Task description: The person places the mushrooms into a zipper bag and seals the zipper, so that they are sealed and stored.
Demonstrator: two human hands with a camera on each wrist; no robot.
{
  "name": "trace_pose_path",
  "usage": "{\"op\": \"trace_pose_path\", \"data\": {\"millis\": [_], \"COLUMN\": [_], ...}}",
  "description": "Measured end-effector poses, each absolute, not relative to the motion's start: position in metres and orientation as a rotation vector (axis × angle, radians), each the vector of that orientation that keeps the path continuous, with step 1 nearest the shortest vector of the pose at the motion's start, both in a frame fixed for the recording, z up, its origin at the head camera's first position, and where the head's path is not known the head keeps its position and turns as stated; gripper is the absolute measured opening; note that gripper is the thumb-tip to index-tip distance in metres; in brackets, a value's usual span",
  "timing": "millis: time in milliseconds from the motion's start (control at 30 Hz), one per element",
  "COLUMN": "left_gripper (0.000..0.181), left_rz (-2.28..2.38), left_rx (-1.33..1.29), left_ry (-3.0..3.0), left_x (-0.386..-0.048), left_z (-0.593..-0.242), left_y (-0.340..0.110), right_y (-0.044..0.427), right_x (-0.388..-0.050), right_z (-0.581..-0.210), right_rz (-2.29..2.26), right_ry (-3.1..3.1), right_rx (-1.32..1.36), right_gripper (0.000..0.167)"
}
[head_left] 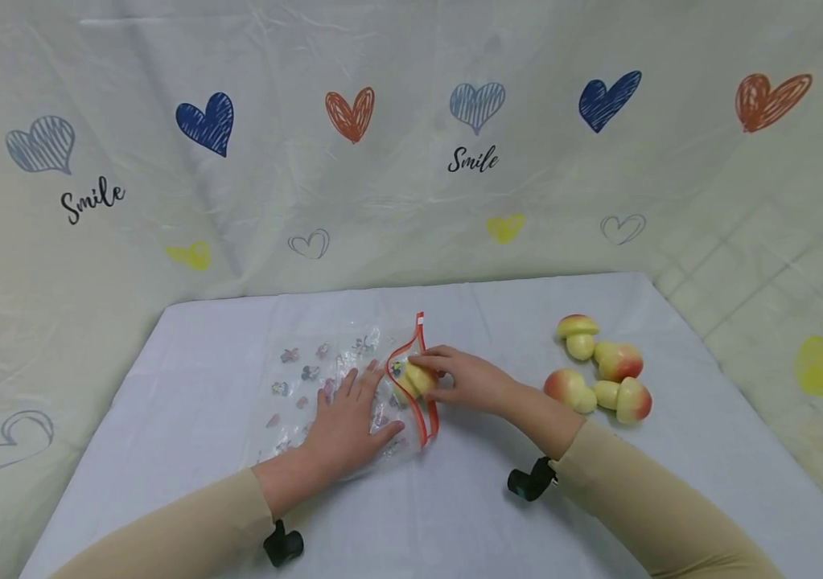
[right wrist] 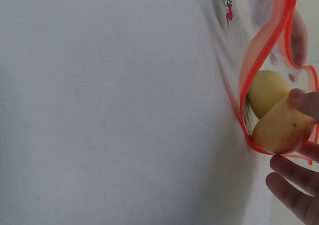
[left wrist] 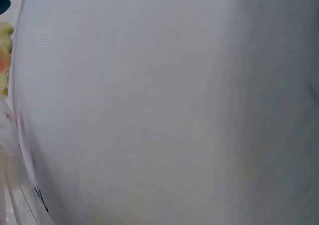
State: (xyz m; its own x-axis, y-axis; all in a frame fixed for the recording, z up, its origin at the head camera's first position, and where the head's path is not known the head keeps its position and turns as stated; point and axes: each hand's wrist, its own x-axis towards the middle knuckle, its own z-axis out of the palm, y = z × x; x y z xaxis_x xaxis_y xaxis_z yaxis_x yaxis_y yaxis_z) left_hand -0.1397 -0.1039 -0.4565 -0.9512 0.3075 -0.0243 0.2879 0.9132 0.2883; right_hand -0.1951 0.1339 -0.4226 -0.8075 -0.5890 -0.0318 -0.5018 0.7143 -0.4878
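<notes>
A clear printed zip bag (head_left: 291, 394) lies flat with its red zip edge (right wrist: 260, 55) bowed apart on the right side. My left hand (head_left: 346, 422) rests on the bag, fingers spread. At the bag's mouth my right hand (head_left: 465, 382) pinches a yellow toy mushroom (right wrist: 283, 127) between thumb and fingers, partly inside the opening. Behind it, a rounded yellow part (right wrist: 266, 91) shows deeper in; I cannot tell whether it belongs to the same mushroom. The left wrist view shows mostly tablecloth, with the left hand out of sight.
Several yellow toy mushrooms with reddish caps (head_left: 619, 362) lie clustered on the right of the white-covered table (head_left: 201, 362). Black wrist cameras hang under both sleeves, the right one (head_left: 530, 481) close to the tabletop. A heart-printed curtain (head_left: 411, 209) stands behind the table.
</notes>
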Motion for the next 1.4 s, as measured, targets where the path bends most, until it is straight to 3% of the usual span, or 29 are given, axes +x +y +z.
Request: {"op": "trace_pose_path", "data": {"millis": [300, 1033, 1400], "left_gripper": [0.093, 0.094, 0.095], "left_rz": [0.45, 0.439, 0.447], "left_rx": [0.486, 0.526, 0.531], "left_ry": [3.029, 3.07, 3.066], "left_x": [-0.14, -0.141, -0.141], "left_z": [-0.458, -0.46, -0.458], "left_y": [-0.104, -0.105, -0.103], "right_y": [0.132, 0.125, 0.117], "right_x": [-0.197, -0.199, -0.201], "right_z": [-0.426, -0.432, -0.433], "right_rz": [-0.805, -0.916, -0.943], "right_ry": [2.693, 2.731, 2.741], "right_rx": [-0.7, -0.789, -0.696], "right_gripper": [0.059, 0.042, 0.037]}}
